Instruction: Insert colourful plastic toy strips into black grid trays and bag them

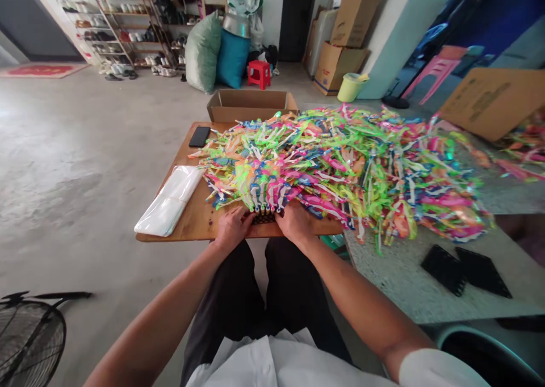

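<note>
A large heap of bright plastic toys (340, 160) in green, pink, blue and orange covers the wooden table (196, 219) and spills onto the grey stone counter (409, 285). At the table's near edge a small dark rack (264, 215) holds a row of the toys upright. My left hand (232, 225) grips the rack's left end with curled fingers. My right hand (296, 221) closes on its right end, partly under the heap.
A stack of clear plastic bags (170, 201) lies on the table's left, a black phone (200, 136) at its far left corner, an open cardboard box (249, 104) behind. Two black trays (464, 270) lie on the counter. A fan (29, 336) stands low left.
</note>
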Demonstrator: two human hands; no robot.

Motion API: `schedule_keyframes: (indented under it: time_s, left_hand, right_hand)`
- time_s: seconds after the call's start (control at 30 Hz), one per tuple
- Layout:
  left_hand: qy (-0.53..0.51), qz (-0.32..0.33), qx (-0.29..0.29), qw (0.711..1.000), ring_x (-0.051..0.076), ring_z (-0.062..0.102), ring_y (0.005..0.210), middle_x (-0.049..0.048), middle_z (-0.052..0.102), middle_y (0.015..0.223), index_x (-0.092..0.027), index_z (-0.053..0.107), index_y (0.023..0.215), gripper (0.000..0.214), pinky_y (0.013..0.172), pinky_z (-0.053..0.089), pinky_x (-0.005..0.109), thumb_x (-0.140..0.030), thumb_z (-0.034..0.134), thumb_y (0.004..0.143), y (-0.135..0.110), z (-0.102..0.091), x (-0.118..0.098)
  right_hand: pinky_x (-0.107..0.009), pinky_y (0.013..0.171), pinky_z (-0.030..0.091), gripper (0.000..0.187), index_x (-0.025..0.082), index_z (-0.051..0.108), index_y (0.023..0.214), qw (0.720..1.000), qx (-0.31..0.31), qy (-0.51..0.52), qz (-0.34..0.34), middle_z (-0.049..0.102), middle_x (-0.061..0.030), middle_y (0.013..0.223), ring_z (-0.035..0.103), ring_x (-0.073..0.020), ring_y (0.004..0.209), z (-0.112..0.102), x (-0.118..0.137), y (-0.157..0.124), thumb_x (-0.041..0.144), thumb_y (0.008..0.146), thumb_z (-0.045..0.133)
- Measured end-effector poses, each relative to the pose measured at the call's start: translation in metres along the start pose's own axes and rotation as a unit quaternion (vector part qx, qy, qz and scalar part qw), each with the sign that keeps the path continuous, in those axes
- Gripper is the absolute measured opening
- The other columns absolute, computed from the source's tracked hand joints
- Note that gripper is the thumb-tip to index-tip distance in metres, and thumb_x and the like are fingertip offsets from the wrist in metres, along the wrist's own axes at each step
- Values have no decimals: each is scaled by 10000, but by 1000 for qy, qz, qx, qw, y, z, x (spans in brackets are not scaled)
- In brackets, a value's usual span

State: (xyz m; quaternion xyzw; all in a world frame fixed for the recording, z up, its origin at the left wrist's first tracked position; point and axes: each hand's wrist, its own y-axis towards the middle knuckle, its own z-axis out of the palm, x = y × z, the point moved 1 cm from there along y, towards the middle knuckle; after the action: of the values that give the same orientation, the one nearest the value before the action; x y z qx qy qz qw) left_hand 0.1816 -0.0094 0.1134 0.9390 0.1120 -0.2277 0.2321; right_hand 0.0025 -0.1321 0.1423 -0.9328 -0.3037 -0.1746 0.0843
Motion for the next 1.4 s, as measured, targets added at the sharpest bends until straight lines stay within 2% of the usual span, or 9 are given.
schedule_keyframes:
  time_s: [0.23,0.4,0.53,0.7,0.87,1.03,1.13,1.23,1.4]
  left_hand:
    - [38,-46,5,998,236,700,868,68,731,839,-218,647,845,249,803,524,329,-405,566,987,-1,-2,-3]
    - [7,-44,12,999,241,704,935,69,745,934,-223,637,972,159,874,545,360,-370,576,974,-10,-2,-4]
    - [-20,-32,18,999,238,699,965,84,735,961,-208,629,1022,140,899,550,377,-292,530,970,-13,-5,0]
    - [-65,-86,12,994,195,692,887,65,721,1024,-221,604,1175,250,840,563,344,-312,554,947,-17,-16,8]
    - [-16,-84,-25,996,232,667,959,96,690,1115,-210,557,1202,367,881,541,381,-410,647,908,-7,-17,3]
    - [32,-109,42,993,232,679,843,46,692,900,-233,549,931,311,768,512,337,-508,686,882,12,-9,-5]
    - [63,-122,65,988,231,684,801,35,695,834,-240,529,852,319,710,487,317,-521,678,888,14,-5,-6]
    - [77,-115,67,988,226,689,799,34,698,805,-241,519,797,290,708,479,311,-478,626,925,9,-4,-5]
    - [57,-143,24,988,258,712,939,60,737,987,-234,557,1030,413,756,511,329,-551,730,830,11,-1,-5]
  right_hand:
    - [-265,817,501,174,203,731,1068,990,58,127,-26,784,-74,995,729,-235,961,-30,-18,9,253,926,643]
    - [-317,823,511,420,171,622,1305,981,-121,112,103,765,-120,1070,721,-267,974,-72,-54,32,432,978,587]
    - [-325,895,498,406,157,643,1322,986,-120,103,59,756,-128,1142,701,-265,1050,-70,-60,47,346,967,582]
    - [-299,830,504,326,179,725,1146,975,-172,138,22,772,-77,1008,705,-218,893,-67,-61,41,281,999,452]
    - [-308,837,496,298,183,676,1210,988,-143,49,10,765,-101,1039,709,-238,948,-53,-50,30,231,975,499]
    - [-367,855,521,397,138,744,1027,998,-19,14,58,762,-205,994,728,-318,1000,-18,-25,26,451,1011,500]
    - [-383,846,539,417,133,759,942,990,21,66,127,760,-236,1014,731,-341,1026,-8,-18,32,499,971,562]
    - [-348,749,560,380,162,739,814,968,62,180,163,753,-175,787,749,-292,838,-7,-20,39,500,934,615]
    - [-287,544,527,382,191,680,751,930,110,299,185,708,-85,640,687,-211,571,-6,-31,42,493,962,580]
